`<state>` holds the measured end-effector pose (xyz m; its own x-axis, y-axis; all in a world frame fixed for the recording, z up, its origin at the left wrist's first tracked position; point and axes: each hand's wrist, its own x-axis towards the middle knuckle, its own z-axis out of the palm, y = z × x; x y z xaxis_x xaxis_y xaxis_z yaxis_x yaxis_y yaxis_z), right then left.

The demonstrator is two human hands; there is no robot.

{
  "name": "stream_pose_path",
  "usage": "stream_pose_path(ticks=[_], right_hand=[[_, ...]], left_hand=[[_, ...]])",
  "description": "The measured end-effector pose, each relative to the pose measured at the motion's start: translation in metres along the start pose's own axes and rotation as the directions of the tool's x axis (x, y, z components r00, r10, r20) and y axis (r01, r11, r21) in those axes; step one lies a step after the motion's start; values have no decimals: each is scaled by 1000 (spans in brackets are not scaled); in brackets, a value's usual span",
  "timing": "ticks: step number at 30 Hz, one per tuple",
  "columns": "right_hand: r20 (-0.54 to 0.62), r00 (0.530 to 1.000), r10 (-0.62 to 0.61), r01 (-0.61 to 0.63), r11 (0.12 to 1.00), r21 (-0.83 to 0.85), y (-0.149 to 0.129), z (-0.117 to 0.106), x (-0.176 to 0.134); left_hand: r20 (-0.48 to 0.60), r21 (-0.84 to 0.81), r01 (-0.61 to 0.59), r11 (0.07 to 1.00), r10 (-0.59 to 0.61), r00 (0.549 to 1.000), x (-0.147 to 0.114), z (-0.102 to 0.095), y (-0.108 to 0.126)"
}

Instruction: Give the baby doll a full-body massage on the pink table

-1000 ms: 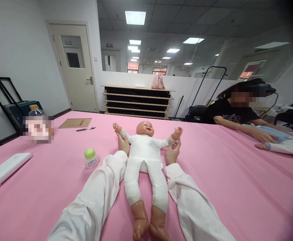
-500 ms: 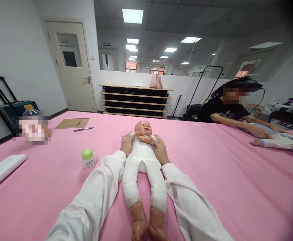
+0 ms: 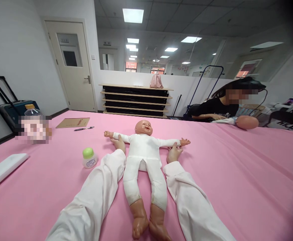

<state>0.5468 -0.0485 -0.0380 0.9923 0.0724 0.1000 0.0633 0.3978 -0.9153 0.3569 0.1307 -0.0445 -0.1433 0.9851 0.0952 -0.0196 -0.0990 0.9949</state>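
Observation:
A baby doll [image 3: 142, 150] lies on its back, with a white cloth body and its bare feet towards me. Both of its arms stretch straight out to the sides. My left hand [image 3: 119, 144] grips the doll's arm on the left side, close to its wrist, with the thumb on the near side and fingers beneath. On the other side, my right hand [image 3: 174, 154] is closed round the other forearm near the doll's hand. Part of my fingers is hidden under each arm. The doll's head faces up.
Left on the pink-covered table [image 3: 199, 154] are a green-lidded jar [image 3: 89, 158], a pen [image 3: 84, 128], a brown notebook [image 3: 72, 123], a bottle [image 3: 33, 125] and a long white case [image 3: 4, 171]. At right, a person [image 3: 212, 107] leans over another doll [image 3: 247, 122].
The doll's arms, folded over its chest before, have been spread out sideways as my hands moved outward. The person at right has shifted, and their doll has turned.

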Motion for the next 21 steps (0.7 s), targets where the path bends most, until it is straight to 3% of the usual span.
stream_pose_path(ticks=[3,5,7,10,12,13,15,18,19,21], right_hand=[[-3,987,-161,159,976,-148,-7,1,-8],[121,939,-322,343,899,-272,-11,3,-14],[348,831,-434,545,762,-349,-12,7,-20],[685,586,-432,783,518,-344,-9,13,-25],[795,465,-389,862,404,-307,-5,17,-26],[820,432,-376,881,369,-295,-4,18,-26],[841,399,-365,900,333,-283,-1,20,-25],[856,386,-343,898,351,-265,-2,19,-25],[846,409,-343,882,386,-270,-3,19,-27],[782,505,-364,817,493,-298,-4,17,-29]], left_hand=[[46,11,-148,989,148,988,-5,-2,9],[103,43,-264,964,258,961,-9,-1,14],[185,93,-347,933,326,927,-12,2,16],[364,183,-520,834,434,824,-17,5,18],[504,249,-632,734,459,732,-20,5,19],[566,279,-676,683,451,690,-22,4,21],[654,323,-734,597,420,629,-23,2,23],[690,341,-758,556,399,604,-25,-1,26],[682,333,-752,569,405,609,-25,-1,26],[633,303,-706,640,418,651,-23,-1,23]])
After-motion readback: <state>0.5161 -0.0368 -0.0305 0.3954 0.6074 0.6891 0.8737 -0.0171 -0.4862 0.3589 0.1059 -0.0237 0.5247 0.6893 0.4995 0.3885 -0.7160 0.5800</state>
